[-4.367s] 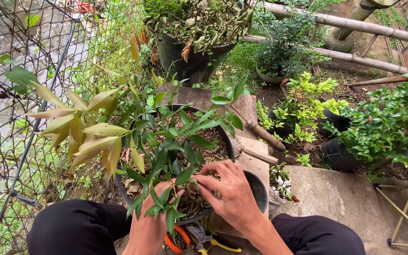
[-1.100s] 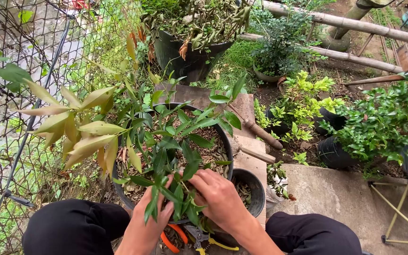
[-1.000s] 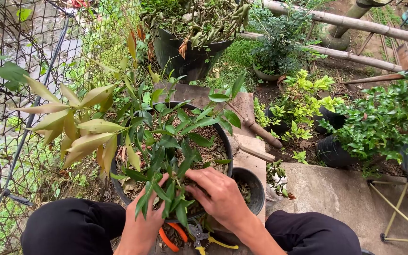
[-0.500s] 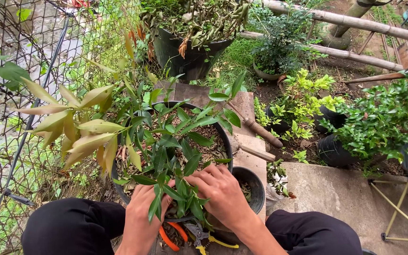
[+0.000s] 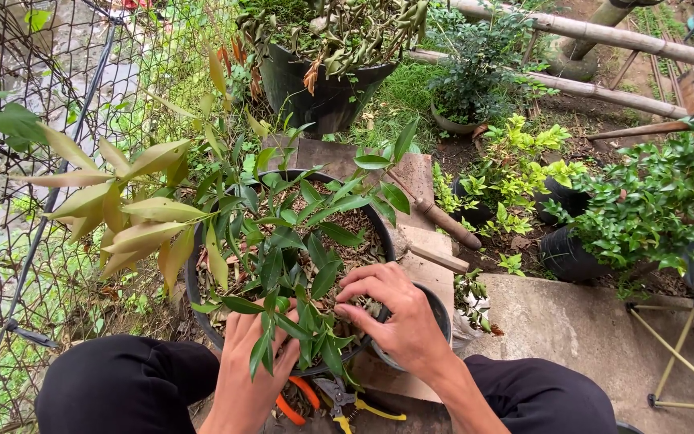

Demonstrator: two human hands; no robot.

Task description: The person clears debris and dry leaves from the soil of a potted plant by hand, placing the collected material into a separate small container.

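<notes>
The plant [image 5: 283, 257] looked light and easily snapped. Its base was cupped by the left hand [image 5: 251, 362]; soil was pinched by the right hand [image 5: 391, 317].

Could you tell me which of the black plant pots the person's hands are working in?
The large black pot nearest the person, beside the wire fence, holding the leafy plant; both the left hand and right hand rest inside it.
</notes>
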